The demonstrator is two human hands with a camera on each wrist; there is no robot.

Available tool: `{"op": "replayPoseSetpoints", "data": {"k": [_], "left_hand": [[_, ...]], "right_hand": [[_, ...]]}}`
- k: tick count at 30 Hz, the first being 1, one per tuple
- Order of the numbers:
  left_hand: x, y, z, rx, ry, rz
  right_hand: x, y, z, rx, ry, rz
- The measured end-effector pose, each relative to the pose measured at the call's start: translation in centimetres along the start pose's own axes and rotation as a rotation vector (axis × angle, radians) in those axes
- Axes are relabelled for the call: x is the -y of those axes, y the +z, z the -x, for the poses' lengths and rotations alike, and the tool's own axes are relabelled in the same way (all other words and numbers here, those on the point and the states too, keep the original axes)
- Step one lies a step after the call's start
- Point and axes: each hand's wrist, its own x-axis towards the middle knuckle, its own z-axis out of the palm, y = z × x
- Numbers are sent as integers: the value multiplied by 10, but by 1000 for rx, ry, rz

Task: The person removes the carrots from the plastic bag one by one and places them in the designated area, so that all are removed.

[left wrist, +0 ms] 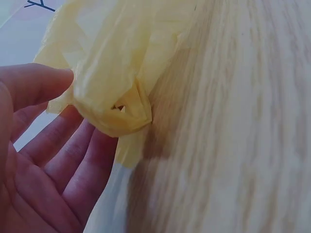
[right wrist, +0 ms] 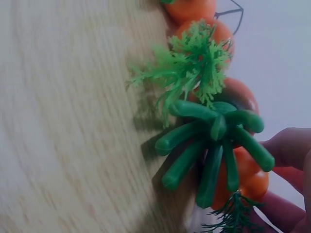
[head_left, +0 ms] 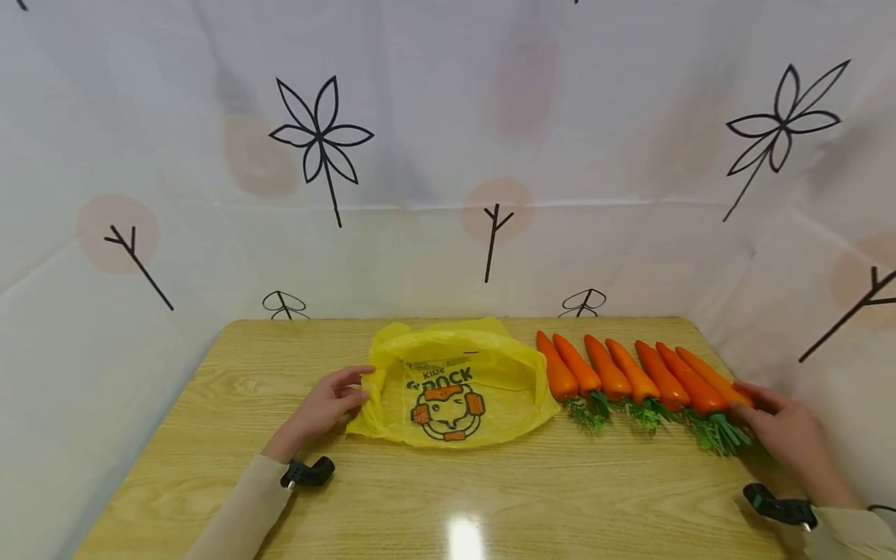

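Note:
A yellow plastic bag (head_left: 483,412) with a printed cartoon face lies on the table, its mouth spread wide. My left hand (head_left: 329,404) is at the bag's left side, thumb and fingers holding its folded edge. Close up in the left wrist view, the crumpled bag edge (left wrist: 116,111) sits between the thumb and the fingers. To the right of the bag, several orange carrots with green tops lie in a row. My right hand (head_left: 787,428) grips the rightmost carrot (head_left: 714,377) near its leafy end, with the thumb and fingers on either side of it.
The nearest carrot (head_left: 556,369) lies against the bag's right side. Green leaves (head_left: 647,416) spread toward the front of the wooden table (head_left: 392,498). White patterned cloth (head_left: 420,257) stands behind the table and along both sides.

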Motion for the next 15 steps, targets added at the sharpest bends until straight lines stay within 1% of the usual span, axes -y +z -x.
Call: {"op": "replayPoseSetpoints", "data": {"k": [2,4,8,12,15], "left_hand": [[-3,-2,2,-15,5,-23],[-5,-3,3,-24,17,-49],[-9,-6,4,-65,10,-105],[-11,-8,6,-81,-10,-161],[-12,-10,8,-80,6,-222]], "right_hand": [[2,-1,0,5,15,-13],[4,-2,1,0,8,-14],[11,-3,2,-18,-39,-1],[17,-4,4,-49,-90,-11],[20,-4,6,-70,-103,-38]]}}
